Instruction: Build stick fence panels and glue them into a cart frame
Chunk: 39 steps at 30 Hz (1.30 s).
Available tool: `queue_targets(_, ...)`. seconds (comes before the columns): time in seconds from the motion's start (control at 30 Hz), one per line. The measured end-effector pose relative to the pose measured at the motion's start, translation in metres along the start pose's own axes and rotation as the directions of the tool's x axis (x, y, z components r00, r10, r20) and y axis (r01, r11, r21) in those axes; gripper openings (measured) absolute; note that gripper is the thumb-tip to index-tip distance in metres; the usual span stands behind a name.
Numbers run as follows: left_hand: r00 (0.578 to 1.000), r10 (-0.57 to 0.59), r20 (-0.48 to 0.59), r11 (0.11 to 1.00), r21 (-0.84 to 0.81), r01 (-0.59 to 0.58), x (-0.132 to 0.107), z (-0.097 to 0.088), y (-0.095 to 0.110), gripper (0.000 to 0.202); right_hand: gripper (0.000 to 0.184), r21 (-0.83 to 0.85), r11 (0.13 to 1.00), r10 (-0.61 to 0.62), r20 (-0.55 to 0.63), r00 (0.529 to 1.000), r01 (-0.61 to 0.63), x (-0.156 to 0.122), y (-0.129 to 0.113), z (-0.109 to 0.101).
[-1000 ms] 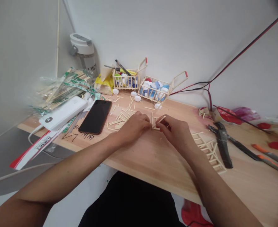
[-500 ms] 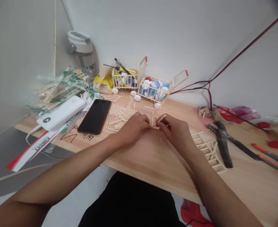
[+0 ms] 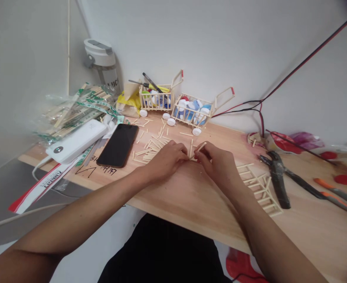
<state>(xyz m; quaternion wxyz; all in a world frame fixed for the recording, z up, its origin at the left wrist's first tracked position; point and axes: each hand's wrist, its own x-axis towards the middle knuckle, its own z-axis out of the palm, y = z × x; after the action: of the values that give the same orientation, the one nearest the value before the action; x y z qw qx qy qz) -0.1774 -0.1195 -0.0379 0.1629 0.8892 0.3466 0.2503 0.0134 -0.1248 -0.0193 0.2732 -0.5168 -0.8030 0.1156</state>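
A pale wood-grain bench (image 3: 167, 196) stands against a plain white wall (image 3: 191, 39), with a grey panel (image 3: 28, 59) on the left and black and red cables running down the wall at right. At the back, two small stick-built carts hold bottle caps: the left cart (image 3: 154, 103) also carries pens, and the right cart (image 3: 188, 118) leans beside it. To the left are a lidded bottle (image 3: 101, 59), a plastic packet of sticks (image 3: 82, 106), a white power bank (image 3: 76, 141) and a dark phone (image 3: 118, 145). To the right, a ladder-like stick frame (image 3: 264, 192) lies by a black-handled tool (image 3: 280, 184). Loose cut sticks (image 3: 151, 149) are strewn between the phone and the hands, partly hidden by the left hand (image 3: 170, 157). That hand rests low, fingers curled together beside a thin stick (image 3: 191, 148) on the bench; whether it grips anything cannot be told. The right hand (image 3: 217, 159), just beyond that stick, pinches a short stick (image 3: 202, 146), slanted, between thumb and fingers
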Motion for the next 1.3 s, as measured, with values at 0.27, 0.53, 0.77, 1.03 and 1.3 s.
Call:
queue_targets(0.27, 1.000, -0.001, -0.004, 1.000, -0.003, 0.001, 0.001, 0.001, 0.002, 0.027, 0.009, -0.009, 1.000, -0.007, 0.006, 1.000, 0.007, 0.000, 0.001, 0.002)
queue_targets(0.53, 1.000, 0.021, -0.011, 1.000, -0.015, -0.021, 0.001, 0.002, 0.001, 0.027, 0.010, -0.007, 1.000, -0.018, 0.004, 1.000, 0.018, 0.002, -0.003, 0.001)
queue_targets(0.77, 0.999, -0.044, -0.018, 0.997, -0.066, 0.043, 0.004, 0.002, 0.000, 0.016, 0.013, 0.038, 0.999, 0.003, 0.007, 1.000, -0.003, 0.003, 0.002, 0.003)
queue_targets(1.03, 0.974, -0.205, -0.095, 0.957, -0.230, 0.179, 0.009, 0.002, 0.002, 0.021, 0.016, 0.043, 0.999, -0.022, -0.029, 0.999, 0.023, 0.005, 0.010, 0.007)
queue_targets(1.3, 0.994, -0.038, -0.102, 0.998, -0.061, 0.032, 0.024, 0.009, -0.009, 0.013, 0.017, 0.057, 0.998, -0.023, -0.036, 0.999, 0.025, 0.006, 0.011, 0.005)
